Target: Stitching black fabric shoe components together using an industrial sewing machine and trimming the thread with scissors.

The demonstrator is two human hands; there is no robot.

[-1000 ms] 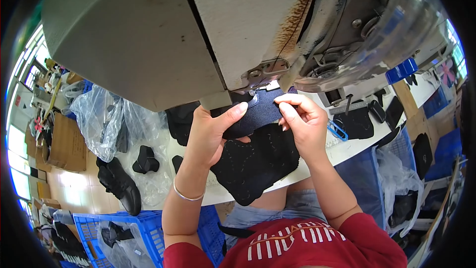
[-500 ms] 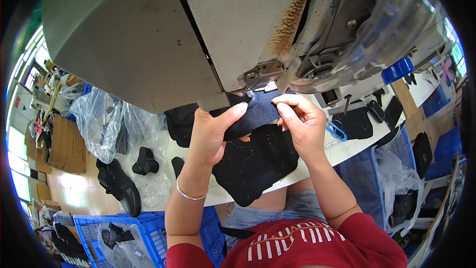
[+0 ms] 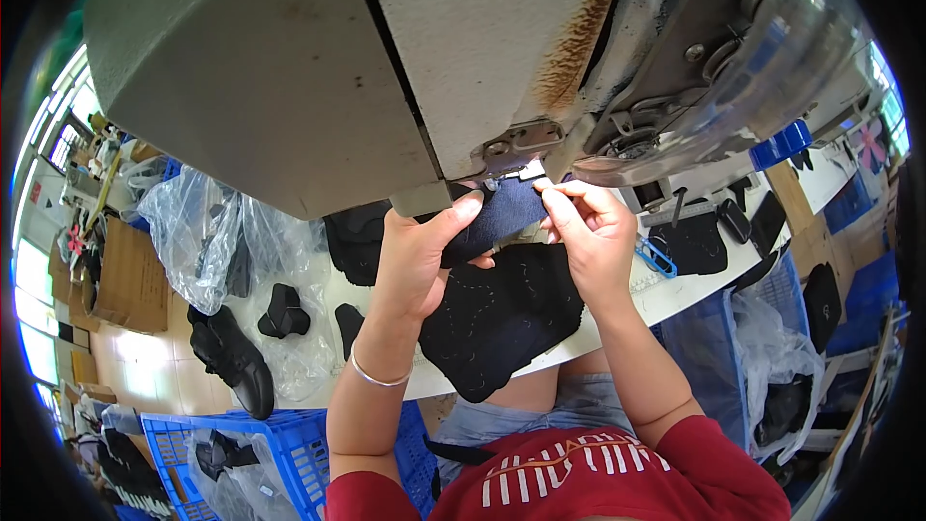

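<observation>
A dark navy piece of fabric (image 3: 508,214) is stretched between my two hands, close under the needle area of a large grey-white sewing machine (image 3: 289,87). My left hand (image 3: 413,256) grips its left side, thumb on top and fingers underneath, mostly hidden. At the upper right edge, my right hand (image 3: 593,236) pinches the cloth between thumb and forefinger. Below them, a black fabric panel (image 3: 502,318) with pale dashed marks lies on the white table. Another black piece (image 3: 355,249) rests left of my left hand. The machine head hides the fabric's far edge.
Blue-handled thread snips (image 3: 656,258) lie to the right. A black shoe (image 3: 234,365) and clear plastic bags (image 3: 198,241) are on the left. Blue crates (image 3: 289,453) stand below the table on both sides. The machine overhangs both hands.
The navy fabric has turned slightly and its lower right edge now curls up, showing a paler strip. Both hands keep their hold and have barely moved.
</observation>
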